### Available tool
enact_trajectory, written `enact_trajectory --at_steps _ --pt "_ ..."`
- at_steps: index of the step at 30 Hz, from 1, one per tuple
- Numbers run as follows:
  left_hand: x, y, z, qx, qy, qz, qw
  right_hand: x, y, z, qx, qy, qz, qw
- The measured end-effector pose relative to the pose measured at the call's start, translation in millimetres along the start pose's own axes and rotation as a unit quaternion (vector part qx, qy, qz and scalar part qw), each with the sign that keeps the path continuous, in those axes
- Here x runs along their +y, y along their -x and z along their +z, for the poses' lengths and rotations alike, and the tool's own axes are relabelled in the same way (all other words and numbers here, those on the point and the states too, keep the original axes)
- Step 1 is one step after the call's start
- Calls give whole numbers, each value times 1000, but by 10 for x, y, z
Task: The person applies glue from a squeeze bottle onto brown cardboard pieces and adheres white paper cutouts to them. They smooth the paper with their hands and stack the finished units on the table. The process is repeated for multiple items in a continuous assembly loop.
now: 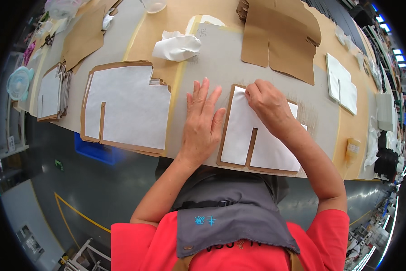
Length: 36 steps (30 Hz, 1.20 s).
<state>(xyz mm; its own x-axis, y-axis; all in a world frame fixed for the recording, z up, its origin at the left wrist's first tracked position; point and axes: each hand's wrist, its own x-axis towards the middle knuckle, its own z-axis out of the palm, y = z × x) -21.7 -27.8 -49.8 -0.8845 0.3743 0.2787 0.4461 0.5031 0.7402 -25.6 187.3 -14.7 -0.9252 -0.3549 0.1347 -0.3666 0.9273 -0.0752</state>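
I see my left hand (202, 126) lying flat and open on the surface (212, 67), while my right hand (267, 106) pinches the white sheet (239, 135) on the cardboard piece (225, 135).

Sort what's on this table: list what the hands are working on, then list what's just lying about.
In hand:
- white sheet on notched brown cardboard cutout
- left hand, flat beside it
- right hand, pinching the sheet's top edge

Lying about:
- crumpled white cloth
- finished stack of white-faced cutouts
- folded brown cardboard
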Motion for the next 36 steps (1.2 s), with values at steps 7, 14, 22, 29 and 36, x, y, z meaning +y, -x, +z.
enact_trajectory --at_steps 7,14,22,29,36 --pt "6 -130 30 -8 4 11 1000 85 59 91 78 -56 -22 995" --pt "-7 -190 46 -26 -11 18 999 122 124 132 141 -107 -34 984" --pt "17 -217 58 -40 -26 30 998 156 188 132 156 -122 -45 979" --pt "8 -270 107 -43 -10 64 997 244 327 145 149 -91 -81 981" --pt "6 -282 116 -59 -31 76 995 214 117 -227 24 -178 20 984"
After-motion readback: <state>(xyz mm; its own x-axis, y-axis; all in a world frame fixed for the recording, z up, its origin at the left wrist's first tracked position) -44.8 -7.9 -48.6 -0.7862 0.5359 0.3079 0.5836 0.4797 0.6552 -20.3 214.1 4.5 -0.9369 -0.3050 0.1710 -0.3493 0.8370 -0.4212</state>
